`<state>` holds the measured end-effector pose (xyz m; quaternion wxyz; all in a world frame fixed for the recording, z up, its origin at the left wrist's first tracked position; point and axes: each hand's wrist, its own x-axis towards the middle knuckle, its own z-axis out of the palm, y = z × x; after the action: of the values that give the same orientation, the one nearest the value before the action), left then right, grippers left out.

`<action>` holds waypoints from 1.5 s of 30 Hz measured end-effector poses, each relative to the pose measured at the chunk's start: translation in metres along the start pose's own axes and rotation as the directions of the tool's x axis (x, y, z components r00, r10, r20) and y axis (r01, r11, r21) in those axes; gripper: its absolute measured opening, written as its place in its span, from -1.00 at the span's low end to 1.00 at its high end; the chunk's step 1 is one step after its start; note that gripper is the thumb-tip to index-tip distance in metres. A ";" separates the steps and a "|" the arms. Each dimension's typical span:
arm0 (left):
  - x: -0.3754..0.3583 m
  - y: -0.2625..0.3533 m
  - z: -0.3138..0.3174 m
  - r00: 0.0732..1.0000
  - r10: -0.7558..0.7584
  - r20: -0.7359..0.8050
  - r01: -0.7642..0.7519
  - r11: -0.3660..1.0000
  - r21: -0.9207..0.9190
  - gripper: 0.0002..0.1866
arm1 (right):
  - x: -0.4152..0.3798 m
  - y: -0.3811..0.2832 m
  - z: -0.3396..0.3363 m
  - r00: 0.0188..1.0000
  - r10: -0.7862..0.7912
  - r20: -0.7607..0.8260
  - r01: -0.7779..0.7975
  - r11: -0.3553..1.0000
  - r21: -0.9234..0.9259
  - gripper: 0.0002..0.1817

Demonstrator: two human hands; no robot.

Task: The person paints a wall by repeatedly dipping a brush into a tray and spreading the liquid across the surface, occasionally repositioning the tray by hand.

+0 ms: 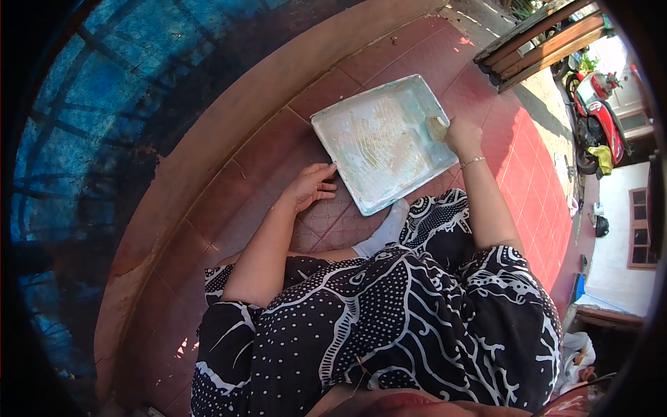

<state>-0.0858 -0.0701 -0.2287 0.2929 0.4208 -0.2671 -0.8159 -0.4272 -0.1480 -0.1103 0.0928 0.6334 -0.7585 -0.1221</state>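
Note:
A white paint tray [382,135] with ridges and pale green and beige smears lies tilted across the view on the red tiled floor. My left hand [310,187] is at its near left edge, fingers apart, fingertips by the rim. At the tray's right side my right hand [463,139] is closed round a small beige piece [438,129], perhaps a sponge or cloth, held against the inside of the tray. Most of that piece is hidden by the fingers. A white-socked foot [386,233] rests close below the tray.
A low wall [229,111] curves along the left, with a blue mottled surface [90,118] beyond it. Wooden beams [545,45] stand at the upper right. Farther right are a red motorbike [601,115] and a white building [618,229].

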 end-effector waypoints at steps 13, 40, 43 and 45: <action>-0.001 0.000 0.006 0.986 0.005 0.166 0.013 0.994 -0.112 -0.50 | 0.017 -0.021 -0.031 0.989 -0.135 -0.062 0.136 0.991 0.011 -0.77; -0.009 0.020 0.008 0.974 0.174 0.146 -0.138 0.964 -0.229 -0.38 | -0.061 -0.098 -0.109 0.898 -0.439 -0.014 0.439 0.898 0.037 -0.83; -0.008 0.021 0.007 0.978 0.185 0.093 -0.166 0.968 -0.188 -0.35 | -0.072 -0.111 -0.092 0.749 -0.599 0.283 0.596 0.796 0.108 -0.78; -0.009 0.019 0.007 0.981 0.185 0.053 -0.174 0.971 -0.163 -0.33 | -0.057 -0.104 -0.072 0.755 -0.612 0.233 0.584 0.791 0.183 -0.78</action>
<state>-0.0825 -0.0755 -0.2080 0.3886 0.3428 -0.2486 -0.8184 -0.2979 -0.1139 -0.0721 -0.0910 0.8224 -0.5263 -0.1959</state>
